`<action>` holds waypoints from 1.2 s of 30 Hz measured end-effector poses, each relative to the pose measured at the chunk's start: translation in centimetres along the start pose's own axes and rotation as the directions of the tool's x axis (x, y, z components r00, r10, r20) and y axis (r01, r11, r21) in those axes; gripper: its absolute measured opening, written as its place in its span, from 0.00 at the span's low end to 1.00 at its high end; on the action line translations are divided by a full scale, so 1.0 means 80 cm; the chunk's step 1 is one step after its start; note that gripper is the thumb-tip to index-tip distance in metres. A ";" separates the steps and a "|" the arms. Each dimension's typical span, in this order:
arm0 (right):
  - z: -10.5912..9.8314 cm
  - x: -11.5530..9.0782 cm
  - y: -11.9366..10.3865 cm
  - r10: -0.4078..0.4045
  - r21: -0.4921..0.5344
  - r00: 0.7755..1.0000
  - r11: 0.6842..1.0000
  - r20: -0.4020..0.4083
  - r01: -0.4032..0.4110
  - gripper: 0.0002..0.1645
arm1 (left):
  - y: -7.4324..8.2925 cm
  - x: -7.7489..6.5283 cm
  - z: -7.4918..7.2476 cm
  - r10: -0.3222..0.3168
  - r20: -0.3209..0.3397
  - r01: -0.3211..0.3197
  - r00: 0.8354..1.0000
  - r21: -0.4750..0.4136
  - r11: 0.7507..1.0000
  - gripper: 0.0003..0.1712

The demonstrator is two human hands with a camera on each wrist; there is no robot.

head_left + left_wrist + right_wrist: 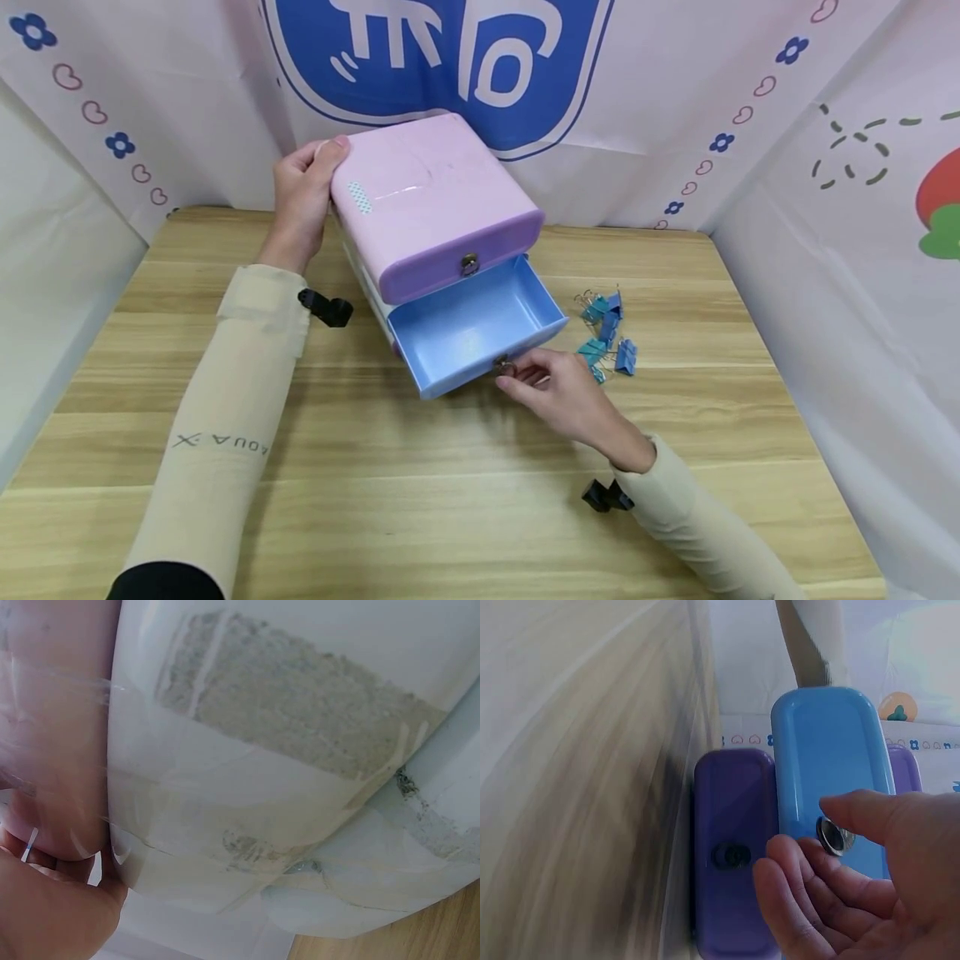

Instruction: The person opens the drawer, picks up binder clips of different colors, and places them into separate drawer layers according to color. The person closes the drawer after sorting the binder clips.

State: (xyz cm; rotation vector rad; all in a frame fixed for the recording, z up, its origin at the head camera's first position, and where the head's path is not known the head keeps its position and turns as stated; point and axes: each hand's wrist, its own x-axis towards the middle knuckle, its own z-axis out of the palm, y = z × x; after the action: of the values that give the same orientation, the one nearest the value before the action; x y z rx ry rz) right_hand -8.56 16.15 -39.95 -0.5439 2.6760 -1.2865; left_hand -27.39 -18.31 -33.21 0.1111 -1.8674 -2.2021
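Note:
A small drawer cabinet (442, 192) with a pink and purple top stands turned at an angle on the table. Its blue drawer (472, 333) is pulled out, and the inside is bare. My left hand (300, 187) grips the cabinet's back left corner, thumb on top; the left wrist view shows the taped white side (225, 787) close up. At the drawer front, my right hand (558, 392) has its thumb and bent fingers around the round metal knob (832, 836). Below the blue drawer, a purple drawer (735, 802) is closed, seen in the right wrist view.
Several blue and teal binder clips (609, 325) lie in a loose pile on the wooden table (420, 508), right of the drawer. A white printed cloth (630, 108) hangs behind the cabinet, and white sheets line both sides.

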 end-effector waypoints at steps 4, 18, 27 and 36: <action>-0.015 -0.003 0.004 -0.013 -0.029 1.000 0.999 0.000 0.013 0.10 | 0.000 0.000 0.001 0.001 -0.006 -0.001 1.000 -0.003 1.000 0.12; -0.085 -0.015 0.030 -0.194 -0.362 0.973 0.922 -0.124 0.138 0.17 | 0.001 0.000 0.000 0.003 -0.004 -0.003 1.000 0.003 1.000 0.12; -0.109 -0.029 0.048 -0.146 -0.455 0.987 0.885 -0.059 0.104 0.10 | 0.000 -0.001 0.001 -0.041 0.005 0.041 0.999 0.018 0.999 0.17; -0.103 -0.031 0.067 -0.093 -0.523 0.995 0.847 0.030 0.095 0.10 | 0.001 -0.001 0.000 -0.003 0.008 0.003 1.000 0.010 1.000 0.14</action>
State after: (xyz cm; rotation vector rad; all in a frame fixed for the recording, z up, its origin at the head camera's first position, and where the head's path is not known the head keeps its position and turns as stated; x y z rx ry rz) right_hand -9.81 26.19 -38.99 -0.7387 3.0250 -0.5385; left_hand -27.34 -18.29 -33.15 0.1078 -1.8838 -2.1983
